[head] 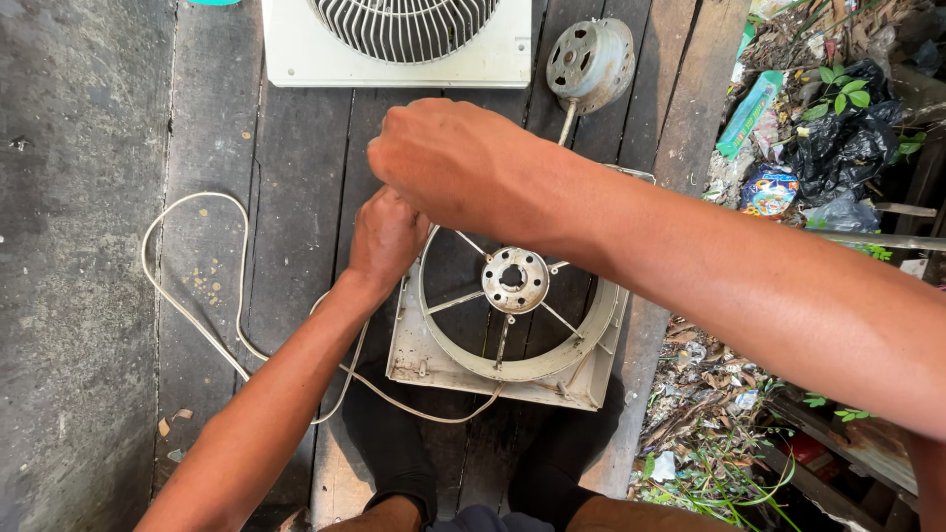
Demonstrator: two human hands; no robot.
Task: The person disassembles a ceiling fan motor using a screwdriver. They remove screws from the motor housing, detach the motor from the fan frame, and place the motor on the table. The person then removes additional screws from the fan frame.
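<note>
Fan housing (434, 360), a dirty white square frame with a round opening, lies flat on dark wooden floor planks (296, 148), just in front of the person's knees. Thin metal spokes cross the opening and meet at a round metal motor mount (514, 280) with a hole in its middle. At the housing's far left corner, the left hand (386, 239) is closed in a fist against the rim; what its fingers clamp on is hidden. Directly above that fist, the right hand (448, 163) is also curled shut, knuckles up, its forearm reaching across the housing from the right; whether it holds anything cannot be told. A pale power cord (192, 300) runs out from under the housing's near edge and loops over the planks to its left. Beyond the housing lies a round grey motor (590, 61), and left of that motor a white front cover with a ribbed grille (394, 44). Right of the housing, past the planks' edge, lie leaves and plastic litter (788, 148).
</note>
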